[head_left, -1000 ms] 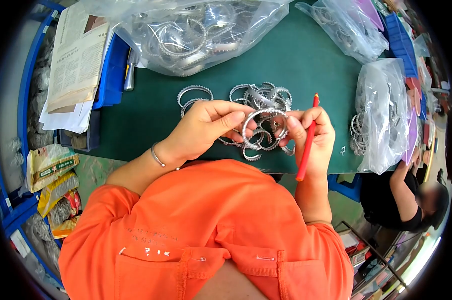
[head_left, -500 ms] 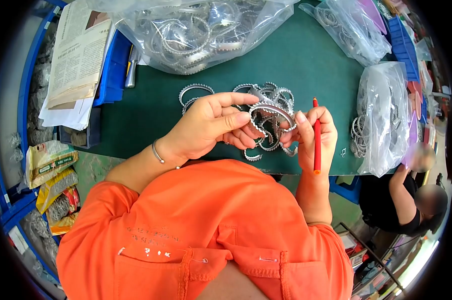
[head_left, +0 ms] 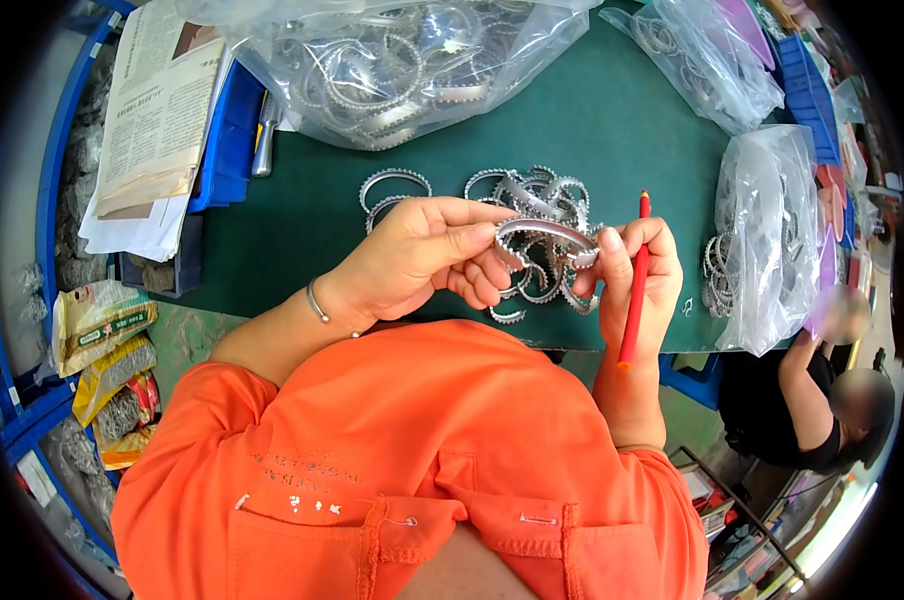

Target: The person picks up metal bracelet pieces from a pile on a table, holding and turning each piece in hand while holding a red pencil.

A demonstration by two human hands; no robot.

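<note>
Between my two hands is a silver open bangle with a beaded edge [head_left: 552, 228]. My left hand [head_left: 422, 255] pinches its left side between thumb and fingers. My right hand [head_left: 640, 275] grips its right end at the fingertips, and a red pencil [head_left: 636, 290] lies across that same hand, held between the fingers. Behind the held bangle, a pile of similar silver bangles [head_left: 540, 190] rests on the green tabletop [head_left: 612, 130]. Two more bangles [head_left: 394, 182] lie beyond my left hand, partly hidden by it.
A large clear bag of bangles [head_left: 402, 80] lies at the top. More bags [head_left: 767, 230] are at the right, near a co-worker [head_left: 802, 400]. Newspapers [head_left: 152, 120], a blue bin [head_left: 230, 140] and a metal-ended tool [head_left: 264, 145] stand at the left.
The bangle has turned from facing me as a ring to a flatter, tilted view. My right hand has shifted slightly right, and the pencil's angle has changed.
</note>
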